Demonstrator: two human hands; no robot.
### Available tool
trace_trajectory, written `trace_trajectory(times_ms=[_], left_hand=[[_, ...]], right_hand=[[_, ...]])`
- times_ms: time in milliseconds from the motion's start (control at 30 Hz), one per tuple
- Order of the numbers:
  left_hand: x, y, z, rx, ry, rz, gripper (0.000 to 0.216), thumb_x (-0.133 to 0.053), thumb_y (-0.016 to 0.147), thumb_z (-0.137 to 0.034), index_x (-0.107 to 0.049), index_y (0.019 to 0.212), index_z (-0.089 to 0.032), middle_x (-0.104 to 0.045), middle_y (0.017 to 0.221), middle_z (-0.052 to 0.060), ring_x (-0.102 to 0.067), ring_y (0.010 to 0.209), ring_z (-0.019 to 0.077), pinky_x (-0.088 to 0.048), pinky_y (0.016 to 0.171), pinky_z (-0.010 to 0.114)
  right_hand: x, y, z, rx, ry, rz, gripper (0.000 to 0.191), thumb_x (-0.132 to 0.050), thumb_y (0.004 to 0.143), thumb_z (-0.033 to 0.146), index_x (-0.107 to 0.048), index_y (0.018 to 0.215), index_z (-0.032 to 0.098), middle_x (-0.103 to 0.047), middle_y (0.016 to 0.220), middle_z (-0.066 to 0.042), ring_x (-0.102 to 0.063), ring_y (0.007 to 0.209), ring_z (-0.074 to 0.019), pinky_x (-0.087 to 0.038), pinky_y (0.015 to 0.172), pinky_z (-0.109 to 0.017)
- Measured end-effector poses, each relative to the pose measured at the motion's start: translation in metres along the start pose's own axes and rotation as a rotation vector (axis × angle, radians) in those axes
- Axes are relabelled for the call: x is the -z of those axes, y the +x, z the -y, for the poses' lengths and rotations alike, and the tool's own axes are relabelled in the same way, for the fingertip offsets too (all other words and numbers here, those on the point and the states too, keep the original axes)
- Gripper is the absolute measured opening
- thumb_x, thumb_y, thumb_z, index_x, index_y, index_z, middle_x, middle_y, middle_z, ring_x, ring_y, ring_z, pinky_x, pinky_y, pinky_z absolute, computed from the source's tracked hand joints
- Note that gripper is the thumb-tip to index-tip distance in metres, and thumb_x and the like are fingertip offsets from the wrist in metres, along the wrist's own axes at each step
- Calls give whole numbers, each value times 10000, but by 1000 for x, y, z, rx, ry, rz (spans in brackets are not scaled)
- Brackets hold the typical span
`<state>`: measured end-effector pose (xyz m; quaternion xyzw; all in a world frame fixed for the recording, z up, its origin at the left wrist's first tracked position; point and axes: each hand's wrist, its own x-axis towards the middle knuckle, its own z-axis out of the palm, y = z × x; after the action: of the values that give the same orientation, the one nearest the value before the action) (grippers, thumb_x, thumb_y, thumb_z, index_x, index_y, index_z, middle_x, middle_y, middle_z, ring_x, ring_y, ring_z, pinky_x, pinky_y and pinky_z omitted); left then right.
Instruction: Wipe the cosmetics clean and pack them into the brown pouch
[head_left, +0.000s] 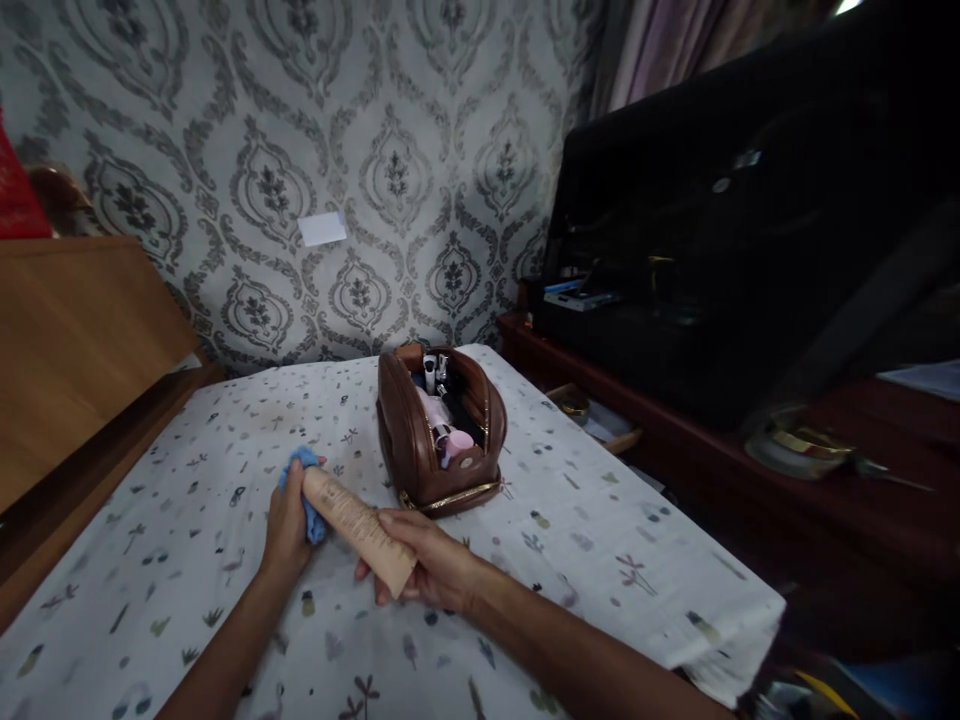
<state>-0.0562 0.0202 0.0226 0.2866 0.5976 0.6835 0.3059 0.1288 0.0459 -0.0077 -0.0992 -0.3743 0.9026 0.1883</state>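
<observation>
A beige squeeze tube [358, 522] with small print lies slantwise across the middle of the head view. My right hand [431, 565] is wrapped round its lower, flat end. At the tube's upper left end, my left hand [289, 510] is closed on a blue cloth [313, 520], which touches the tube there; the cap end is hidden by the cloth and fingers. Just beyond my hands stands a brown toiletry bag [405, 430], unzipped, with a pink-capped item [458, 443] and several dark and white items inside.
The patterned white tablecloth [225, 480] covers the table under my hands. A wooden panel [82, 350] borders the left. On the right stand a large black screen [697, 250] and a dark red cabinet, with an open drawer [619, 438] and a tape roll [795, 450].
</observation>
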Motion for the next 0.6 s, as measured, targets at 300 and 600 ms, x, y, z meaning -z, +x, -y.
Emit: trace_trajectory(times_ms=[300, 600], left_hand=[[-19, -31, 0, 198, -164, 204, 767, -749, 591, -758, -644, 1107, -200, -735, 855, 32, -695, 758, 217, -574, 651, 312], [-27, -57, -6, -103, 240, 354, 558, -656, 716, -743, -680, 741, -187, -689, 738, 67, -643, 750, 233, -537, 689, 305]], right_hand=[[-19, -11, -5, 383, -836, -278, 553, -426, 965, 611, -457, 1369, 235, -651, 1049, -88, -673, 809, -208, -555, 616, -304], [-50, -47, 31, 499, -1234, -474, 483, -405, 999, 395, -407, 1437, 192, -667, 1159, -125, -646, 949, -256, -510, 871, -369]])
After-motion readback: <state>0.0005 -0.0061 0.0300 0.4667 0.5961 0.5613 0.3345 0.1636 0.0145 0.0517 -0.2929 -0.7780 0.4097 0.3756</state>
